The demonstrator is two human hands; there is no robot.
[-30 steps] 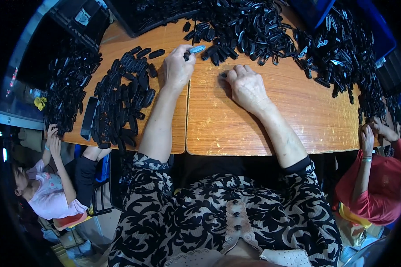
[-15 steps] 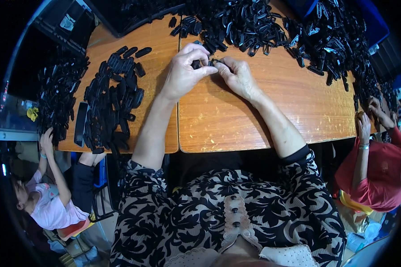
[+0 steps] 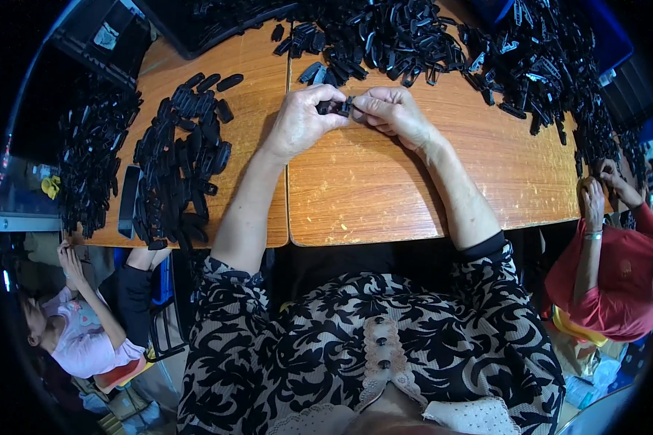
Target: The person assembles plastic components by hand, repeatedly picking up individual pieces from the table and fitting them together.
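Between my two hands is a small black plastic part (image 3: 335, 107), held just above the wooden table. My left hand (image 3: 302, 119) is closed around its left end, thumb below and index finger above. At its right end my right hand (image 3: 397, 116) pinches it between thumb and fingers. The fingers hide much of the part, so its full shape does not show. Just beyond my left hand lie a few dark pieces (image 3: 314, 72). To the left, a loose group of black oblong plastic parts (image 3: 189, 145) covers the table.
A heap of black parts (image 3: 384, 40) spreads along the far side, and another (image 3: 522, 58) at the right. A black tray (image 3: 189, 47) stands at the far left. Co-workers sit at both sides, one in pink (image 3: 94, 333), one in red (image 3: 617, 283). A seam (image 3: 289, 181) divides the tabletop.
My right hand has turned and shifted slightly right, and more of the black part shows between my hands. Dark pieces beyond my left hand are more visible. The left co-worker's hands have moved lower.
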